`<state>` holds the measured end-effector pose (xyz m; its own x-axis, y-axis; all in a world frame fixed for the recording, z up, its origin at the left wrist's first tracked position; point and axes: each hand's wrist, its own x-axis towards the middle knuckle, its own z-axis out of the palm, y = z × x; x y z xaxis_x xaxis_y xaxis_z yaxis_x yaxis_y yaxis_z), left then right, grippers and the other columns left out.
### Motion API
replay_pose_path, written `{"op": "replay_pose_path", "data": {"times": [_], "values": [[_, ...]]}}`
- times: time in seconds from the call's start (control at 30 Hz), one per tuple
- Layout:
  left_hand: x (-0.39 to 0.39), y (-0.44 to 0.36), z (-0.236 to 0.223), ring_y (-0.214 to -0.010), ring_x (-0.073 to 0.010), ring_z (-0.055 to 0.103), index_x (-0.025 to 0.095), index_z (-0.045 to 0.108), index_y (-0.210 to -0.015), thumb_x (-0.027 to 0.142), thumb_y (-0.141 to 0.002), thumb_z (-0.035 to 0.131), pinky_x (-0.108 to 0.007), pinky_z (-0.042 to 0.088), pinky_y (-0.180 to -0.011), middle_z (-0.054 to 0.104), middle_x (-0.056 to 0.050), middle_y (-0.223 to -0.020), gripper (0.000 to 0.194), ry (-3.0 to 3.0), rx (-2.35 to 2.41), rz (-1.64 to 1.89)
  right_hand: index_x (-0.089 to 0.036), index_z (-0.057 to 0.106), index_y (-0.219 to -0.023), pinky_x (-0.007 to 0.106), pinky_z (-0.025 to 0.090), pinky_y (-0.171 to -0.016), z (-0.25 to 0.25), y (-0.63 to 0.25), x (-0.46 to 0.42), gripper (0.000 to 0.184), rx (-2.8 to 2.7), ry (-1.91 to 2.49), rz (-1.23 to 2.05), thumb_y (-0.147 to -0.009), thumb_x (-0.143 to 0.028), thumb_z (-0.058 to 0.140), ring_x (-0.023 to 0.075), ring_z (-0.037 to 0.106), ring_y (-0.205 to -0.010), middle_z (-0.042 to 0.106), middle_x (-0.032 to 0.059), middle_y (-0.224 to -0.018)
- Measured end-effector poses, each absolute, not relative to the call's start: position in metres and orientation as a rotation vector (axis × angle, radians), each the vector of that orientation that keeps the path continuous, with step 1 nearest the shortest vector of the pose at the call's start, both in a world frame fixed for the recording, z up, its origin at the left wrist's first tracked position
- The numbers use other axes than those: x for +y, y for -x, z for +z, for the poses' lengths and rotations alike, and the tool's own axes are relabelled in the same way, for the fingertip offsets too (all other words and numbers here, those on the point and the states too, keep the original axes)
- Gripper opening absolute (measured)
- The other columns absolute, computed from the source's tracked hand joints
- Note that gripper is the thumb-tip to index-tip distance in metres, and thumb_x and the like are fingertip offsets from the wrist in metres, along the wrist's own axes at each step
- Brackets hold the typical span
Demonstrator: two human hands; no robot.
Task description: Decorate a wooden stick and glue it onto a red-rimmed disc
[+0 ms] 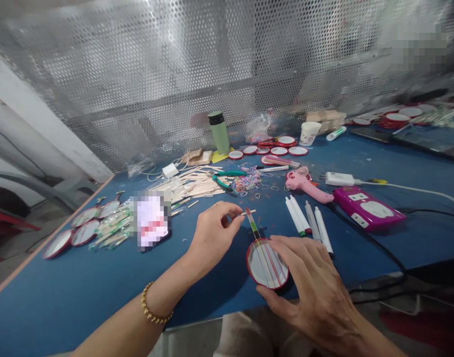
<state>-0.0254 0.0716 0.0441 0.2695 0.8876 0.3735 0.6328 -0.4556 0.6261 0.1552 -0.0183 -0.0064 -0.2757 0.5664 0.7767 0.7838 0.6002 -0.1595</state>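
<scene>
Near the table's front edge, my right hand (318,285) grips a round white disc with a red rim (266,263) between thumb and fingers. Thin red and pale lines run across its face, and a narrow neck striped green, black and red (253,224) sticks out from it, away from me; together they look like a tiny banjo. My left hand (212,238) pinches a short, thin wooden stick (250,212) that lies crosswise at the neck's far end. Whether the stick is fixed to the neck, I cannot tell.
Rubber bands (247,181), green-handled pliers (224,179) and wooden sticks (197,182) lie beyond my hands. Several markers (297,215), a pink glue gun (309,186) and a purple box (368,208) sit to the right. A phone (150,220) stands left; a green bottle (219,134) stands behind.
</scene>
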Motion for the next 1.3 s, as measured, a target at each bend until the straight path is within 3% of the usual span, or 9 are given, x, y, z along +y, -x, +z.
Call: {"op": "replay_pose_path", "data": {"times": [1.3], "values": [[0.0725,0.0251,0.0437,-0.058,-0.0101,0.053,0.020,0.069,-0.080,0.020,-0.083,0.061,-0.024,0.043,-0.058,0.068,0.000,-0.072,0.009,-2.225,1.346,1.040,-0.012,0.054,-0.123,0.045,0.050,-0.084,-0.0070,-0.1551,-0.0187,0.042,-1.953,1.074,-0.305,-0.088,-0.034,0.062,0.0287,0.063,-0.101,0.067,0.0154,-0.109]]}}
